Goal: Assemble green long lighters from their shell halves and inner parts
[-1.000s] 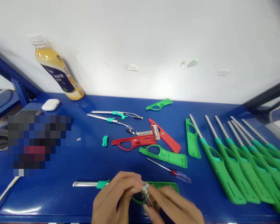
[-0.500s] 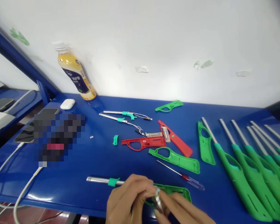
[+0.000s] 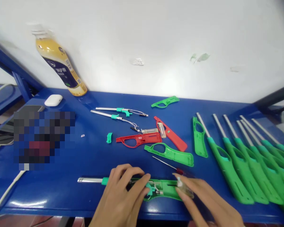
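Near the table's front edge lies an opened green lighter shell point(image 3: 168, 188), its inside facing up, with a metal tube point(image 3: 90, 180) pointing left. My left hand point(image 3: 121, 195) is closed over the shell's middle, thumb and forefinger at the teal trigger point(image 3: 150, 189) and the thin white wires. Between thumb and fingers my right hand point(image 3: 209, 198) pinches a small clear fuel tank point(image 3: 186, 191) with a pale top, over the shell's right end. Just behind that hand lies a screwdriver point(image 3: 165, 163), its handle partly covered by my fingers.
Behind are green shell halves point(image 3: 180, 156), red shell halves point(image 3: 142, 140), loose tanks point(image 3: 149, 130) and two wired metal tubes point(image 3: 106, 113). Several assembled green lighters point(image 3: 234, 176) stand at the right. A juice bottle point(image 3: 61, 66) leans on the wall; a white earphone case point(image 3: 53, 100) lies near it.
My hands have moved apart. The tank, earlier between both hands, is now in my right hand alone, while my left has come down onto the lighter shell. The view has shifted somewhat.
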A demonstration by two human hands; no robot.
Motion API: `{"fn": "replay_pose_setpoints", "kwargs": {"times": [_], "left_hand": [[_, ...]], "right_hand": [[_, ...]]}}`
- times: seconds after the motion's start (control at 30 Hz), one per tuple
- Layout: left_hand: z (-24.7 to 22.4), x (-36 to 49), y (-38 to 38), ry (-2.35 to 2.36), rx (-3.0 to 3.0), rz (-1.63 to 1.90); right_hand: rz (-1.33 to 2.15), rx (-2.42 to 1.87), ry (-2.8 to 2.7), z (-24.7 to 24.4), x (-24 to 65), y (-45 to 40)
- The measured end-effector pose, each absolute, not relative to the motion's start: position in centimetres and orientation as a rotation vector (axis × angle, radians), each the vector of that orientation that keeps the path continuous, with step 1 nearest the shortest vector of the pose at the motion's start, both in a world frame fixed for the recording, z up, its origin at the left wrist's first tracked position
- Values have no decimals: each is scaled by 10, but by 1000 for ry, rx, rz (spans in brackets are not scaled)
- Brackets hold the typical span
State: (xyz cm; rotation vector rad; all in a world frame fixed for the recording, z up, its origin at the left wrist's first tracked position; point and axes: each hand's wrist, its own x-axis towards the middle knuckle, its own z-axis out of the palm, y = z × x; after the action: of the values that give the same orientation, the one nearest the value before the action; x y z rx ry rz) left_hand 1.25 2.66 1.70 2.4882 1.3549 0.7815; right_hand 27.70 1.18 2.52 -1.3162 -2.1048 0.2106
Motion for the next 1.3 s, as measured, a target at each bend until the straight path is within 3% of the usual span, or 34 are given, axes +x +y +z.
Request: {"fn": "replay_pose_setpoints", "kwargs": {"times": [0.53,0.83,1.3], "left_hand": [[19,36,36,1216,2468,787],[14,41,31,1243,2402,1118],[10,33,29,1227,2420,969]], "right_hand": [[240,-1272,-2042,20,260,20],[248,-1223,-2030,22,264,17],[169,-1202,-2046,27,258,22]]}}
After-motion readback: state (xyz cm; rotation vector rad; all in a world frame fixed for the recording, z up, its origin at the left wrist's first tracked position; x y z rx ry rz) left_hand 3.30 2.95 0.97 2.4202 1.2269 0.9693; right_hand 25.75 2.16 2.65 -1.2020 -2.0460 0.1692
